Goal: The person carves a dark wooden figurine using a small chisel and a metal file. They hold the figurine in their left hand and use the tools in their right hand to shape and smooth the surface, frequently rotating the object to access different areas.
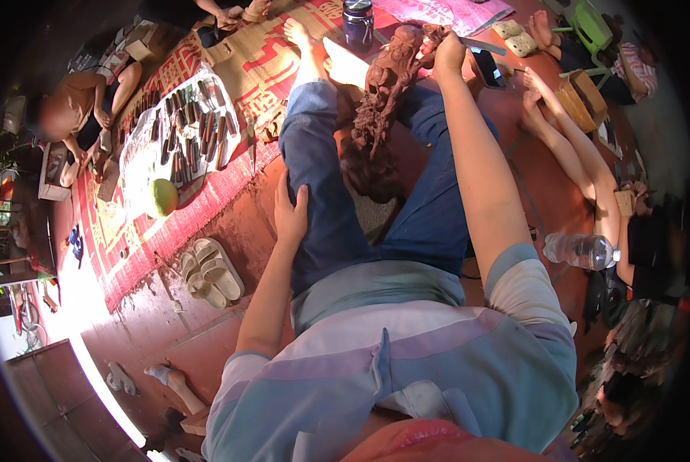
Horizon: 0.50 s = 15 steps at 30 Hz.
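The right hand [446, 52] is gripping the top of the carving [387, 81], holding it tilted across the lap, its base resting between the jeans-clad legs. With one grip at the head only, it could twist or slide off the thigh and chip its fine branches on the floor [229, 208]. The left hand [289, 214] is lying flat and released on the left thigh. The carving is looking dark reddish-brown, tall, a figure with knotted, rough detail below.

Carved figure [383, 85] lies on the lap; chisels [195, 135] left, bottle [579, 250] right.
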Each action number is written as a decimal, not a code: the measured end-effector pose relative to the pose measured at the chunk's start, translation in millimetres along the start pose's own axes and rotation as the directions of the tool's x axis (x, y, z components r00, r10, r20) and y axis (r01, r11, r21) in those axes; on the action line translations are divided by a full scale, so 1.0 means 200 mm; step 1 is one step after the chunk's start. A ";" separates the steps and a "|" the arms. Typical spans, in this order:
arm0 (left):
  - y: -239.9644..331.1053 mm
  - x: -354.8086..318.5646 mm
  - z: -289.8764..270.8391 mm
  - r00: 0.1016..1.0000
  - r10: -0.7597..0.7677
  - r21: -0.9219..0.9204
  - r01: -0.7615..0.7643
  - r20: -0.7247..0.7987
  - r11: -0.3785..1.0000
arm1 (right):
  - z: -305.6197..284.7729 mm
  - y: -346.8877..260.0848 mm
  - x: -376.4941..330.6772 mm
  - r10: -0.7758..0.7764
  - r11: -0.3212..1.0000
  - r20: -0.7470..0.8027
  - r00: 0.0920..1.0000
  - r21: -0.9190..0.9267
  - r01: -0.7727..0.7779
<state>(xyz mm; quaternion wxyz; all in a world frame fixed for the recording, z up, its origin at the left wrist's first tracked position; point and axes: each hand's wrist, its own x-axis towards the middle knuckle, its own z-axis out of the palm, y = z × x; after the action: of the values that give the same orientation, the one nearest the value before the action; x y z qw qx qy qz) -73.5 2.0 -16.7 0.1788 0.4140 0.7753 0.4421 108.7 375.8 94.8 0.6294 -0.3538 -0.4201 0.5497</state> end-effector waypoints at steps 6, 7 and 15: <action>0.00 -0.03 0.00 0.999 -0.019 -0.006 0.018 -0.035 1.000 | 0.03 -0.03 -0.05 0.015 1.000 -0.018 1.000 -0.009 -0.015; 0.00 -0.03 -0.01 0.998 -0.043 -0.031 0.042 -0.038 0.999 | 0.04 -0.04 -0.06 -0.011 1.000 -0.015 1.000 0.016 0.011; -0.02 -0.09 -0.10 0.994 -0.052 -0.229 0.027 -0.101 0.973 | 0.11 -0.09 -0.20 -0.069 0.994 0.064 0.996 -0.080 0.074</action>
<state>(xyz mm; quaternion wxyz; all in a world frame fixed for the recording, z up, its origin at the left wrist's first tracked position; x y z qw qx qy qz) -78.2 -24.5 -11.5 0.1924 0.3513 0.7363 0.5454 94.6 333.7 113.8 0.6206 -0.3471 -0.4738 0.5195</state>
